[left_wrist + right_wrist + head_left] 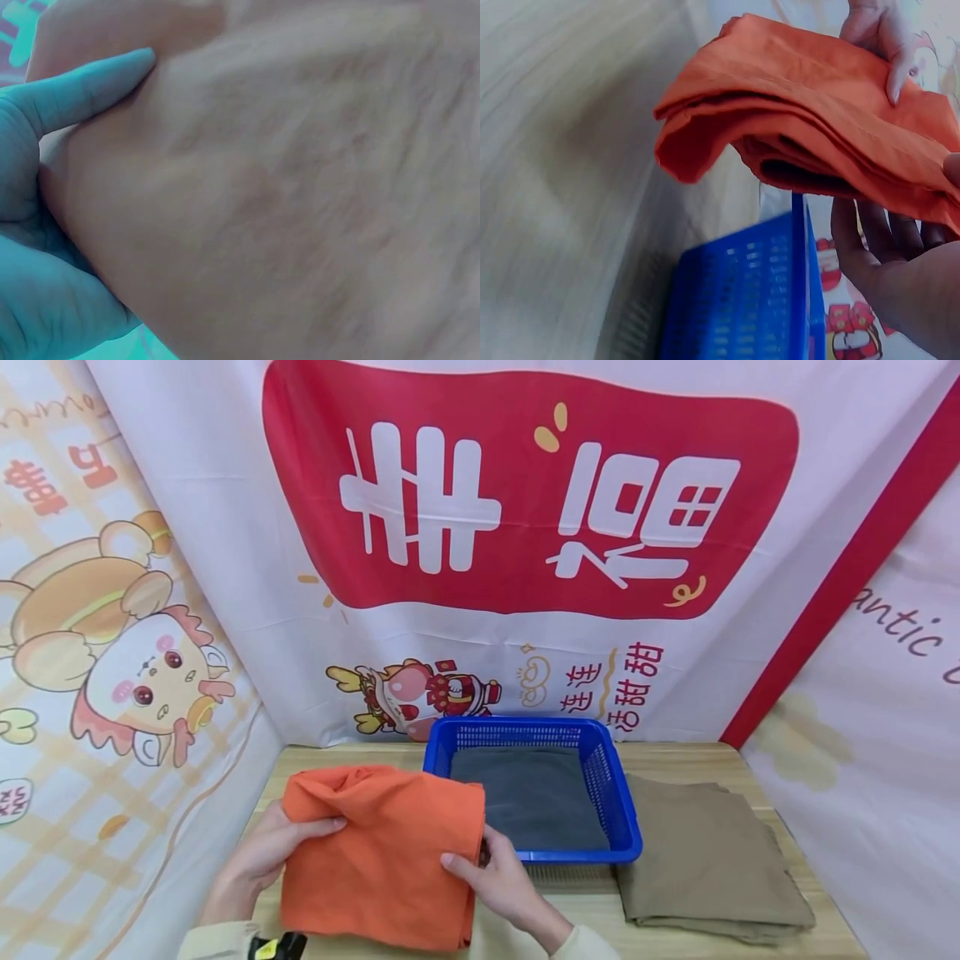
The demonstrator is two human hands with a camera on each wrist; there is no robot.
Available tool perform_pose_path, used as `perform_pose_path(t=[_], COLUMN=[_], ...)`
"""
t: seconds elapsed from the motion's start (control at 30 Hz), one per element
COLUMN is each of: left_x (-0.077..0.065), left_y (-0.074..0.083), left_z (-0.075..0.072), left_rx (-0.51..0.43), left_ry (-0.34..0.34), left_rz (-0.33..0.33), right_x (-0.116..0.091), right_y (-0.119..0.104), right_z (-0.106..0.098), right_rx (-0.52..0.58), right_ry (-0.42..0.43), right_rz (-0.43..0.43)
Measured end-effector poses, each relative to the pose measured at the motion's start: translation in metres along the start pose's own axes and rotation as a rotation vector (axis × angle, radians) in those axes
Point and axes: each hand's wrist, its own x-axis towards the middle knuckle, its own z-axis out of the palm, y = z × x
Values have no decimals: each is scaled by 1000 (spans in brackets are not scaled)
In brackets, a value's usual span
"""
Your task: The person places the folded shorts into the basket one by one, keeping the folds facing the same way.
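A folded orange cloth (390,860) is held up in front of the body, left of the blue basket. My left hand (272,852) grips its left edge, thumb on the near face and the other fingers hidden behind. On the opposite edge, my right hand (504,877) pinches the cloth, thumb in front and fingers beneath. Several layers of the orange cloth (780,112) hang loosely in the right wrist view. Its surface fills most of the left wrist view, tinted by odd colour, with the left thumb (97,86) lying on it.
A blue plastic basket (632,835) with perforated walls stands at the back middle and holds a dark grey folded cloth (525,793). To its right lies a khaki folded cloth (705,860) on the wooden table (675,758). Printed fabric (525,635) hangs behind the table.
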Motion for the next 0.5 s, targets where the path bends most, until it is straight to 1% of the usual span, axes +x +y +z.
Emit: perform_pose_path(t=[0.1, 0.23, 0.4, 0.5], left_x=[3, 6, 10, 14], left_y=[7, 17, 28, 33], left_z=[12, 26, 45, 56], left_rx=[-34, -44, -71, -95], left_ry=[1, 0, -11, -32], left_rz=[17, 31, 43, 52], right_x=[-2, -4, -7, -9], right_y=[-2, -8, -16, -21], right_z=[-12, -30, -51, -61], right_rx=[23, 45, 25, -6], right_ry=[32, 67, 102, 139], right_rz=[6, 11, 7, 5])
